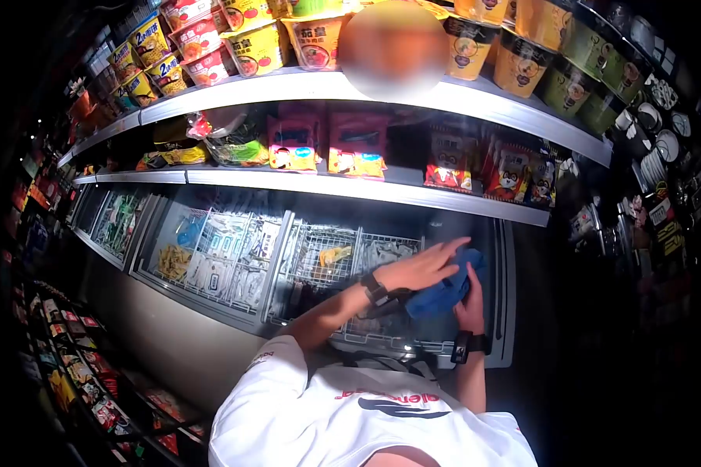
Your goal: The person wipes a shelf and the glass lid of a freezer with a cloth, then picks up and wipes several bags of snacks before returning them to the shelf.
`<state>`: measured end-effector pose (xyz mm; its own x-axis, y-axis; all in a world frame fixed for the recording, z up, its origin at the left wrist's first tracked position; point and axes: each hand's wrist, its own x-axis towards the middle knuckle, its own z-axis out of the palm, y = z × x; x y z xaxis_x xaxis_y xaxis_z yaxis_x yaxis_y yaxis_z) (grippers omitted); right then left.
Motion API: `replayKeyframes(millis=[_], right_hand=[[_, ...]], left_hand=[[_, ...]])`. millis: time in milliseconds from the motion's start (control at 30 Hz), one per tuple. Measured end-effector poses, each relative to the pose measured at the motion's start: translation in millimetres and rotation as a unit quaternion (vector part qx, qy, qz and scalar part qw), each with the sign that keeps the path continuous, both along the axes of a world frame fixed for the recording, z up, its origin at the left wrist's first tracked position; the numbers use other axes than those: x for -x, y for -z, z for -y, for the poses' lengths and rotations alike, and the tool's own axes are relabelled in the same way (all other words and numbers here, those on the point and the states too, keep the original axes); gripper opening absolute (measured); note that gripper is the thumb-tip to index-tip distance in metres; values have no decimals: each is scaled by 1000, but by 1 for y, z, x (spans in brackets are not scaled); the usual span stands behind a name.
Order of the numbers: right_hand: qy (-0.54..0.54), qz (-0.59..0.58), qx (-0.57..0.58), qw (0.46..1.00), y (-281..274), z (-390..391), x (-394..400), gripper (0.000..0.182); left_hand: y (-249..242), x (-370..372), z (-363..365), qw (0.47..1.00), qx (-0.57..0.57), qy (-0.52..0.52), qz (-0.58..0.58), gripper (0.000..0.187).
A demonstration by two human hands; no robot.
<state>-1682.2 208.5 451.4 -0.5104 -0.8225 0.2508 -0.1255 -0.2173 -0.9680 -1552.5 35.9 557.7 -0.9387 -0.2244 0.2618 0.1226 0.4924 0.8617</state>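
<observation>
A crumpled blue cloth point(442, 296) is over the right end of the chest freezer. My right hand point(470, 305) grips its right side, the thumb pointing up along the fabric. From the left, my left hand point(422, 269) reaches across to the cloth's upper left edge, its fingers stretched out and slightly apart. Both wrists carry dark bands. Below the hands are the freezer's glass lids and the wire baskets point(319, 261), one with a yellow packet point(335, 255) in it.
Two shelves cross above the freezer: the lower shelf edge point(311, 184) runs just beyond my hands, with bagged snacks on it. Cup noodles point(255, 48) stack on the upper one. At the lower left is a rack of packets point(86, 366). Goods hang at the right point(653, 159).
</observation>
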Motion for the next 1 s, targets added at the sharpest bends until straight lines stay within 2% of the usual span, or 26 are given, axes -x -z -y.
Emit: replayKeyframes(millis=[33,67,100,133,167,200,233,267,333,400,433,467,533,567,633,700,800,867,900,933,967,1000], right_hand=[[-12,81,-1,997,-12,-4,-4,73],[-17,226,-3,974,-22,-1,-5,66],[-3,383,10,924,-32,3,-6,61],[33,519,28,854,-41,6,-7,56],[32,586,43,809,-15,5,7,52],[32,648,57,758,14,5,19,51],[52,609,64,789,45,3,25,57],[124,636,23,761,44,4,22,57],[139,660,34,738,70,7,23,59],[141,669,-14,729,70,4,12,55],[120,661,16,741,86,2,11,57],[98,696,30,711,101,-2,13,57],[120,702,37,701,107,-2,13,59],[117,682,36,721,110,-5,11,60],[103,676,40,728,122,-12,15,61],[86,647,59,755,132,-27,14,59],[87,579,45,810,92,-34,-3,47],[48,642,80,761,107,-35,5,43],[73,634,75,766,97,-34,-5,44],[-137,656,194,717,132,-28,14,49],[-127,636,193,736,166,-33,26,52],[-117,616,193,755,167,-30,28,55]], left_hand=[[2,-1,14,1000,-21,-4,2,56],[-12,-4,34,986,89,-102,-102,56],[-28,-14,58,938,191,-267,-110,55],[-17,-21,96,890,203,-382,-146,55],[-4,-29,138,830,199,-488,-183,56],[-6,-41,163,772,209,-584,-135,59],[-2,-49,181,745,232,-617,-108,63],[6,-53,203,737,253,-621,-80,72],[15,-52,224,753,230,-615,-34,78],[12,-51,231,777,185,-602,12,80],[9,-49,228,763,199,-615,-4,75],[5,-47,229,771,179,-611,16,79],[4,-42,226,763,156,-626,36,85],[10,-40,232,765,146,-626,35,93],[21,-40,242,772,112,-626,5,95],[27,-42,252,776,97,-624,-11,94],[24,-55,264,836,70,-541,-62,80],[9,-60,251,824,156,-536,-101,69],[-4,-64,241,829,173,-513,-140,65],[-13,-67,233,833,189,-489,-177,62],[-21,-73,222,855,152,-472,-150,69],[-39,-80,196,873,127,-451,-134,62]])
